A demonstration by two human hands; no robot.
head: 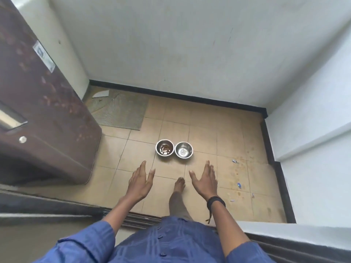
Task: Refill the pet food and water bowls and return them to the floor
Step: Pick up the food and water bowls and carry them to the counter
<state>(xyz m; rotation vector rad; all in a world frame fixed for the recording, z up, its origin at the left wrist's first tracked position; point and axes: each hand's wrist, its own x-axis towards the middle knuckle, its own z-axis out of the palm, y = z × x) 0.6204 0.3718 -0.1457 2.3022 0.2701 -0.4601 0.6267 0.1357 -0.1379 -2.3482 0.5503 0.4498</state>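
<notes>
Two steel bowls stood upright, touching, on the floor: food bowl (164, 150) held kibble, water bowl (183, 150) water.

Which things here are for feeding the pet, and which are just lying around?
For the job: food bowl, water bowl, left hand, right hand.
Just lying about: floor mat, paper scrap, blue wrapper bits.

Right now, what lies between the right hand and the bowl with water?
Only bare floor tile between the right hand and the water bowl, in the head view.
</notes>
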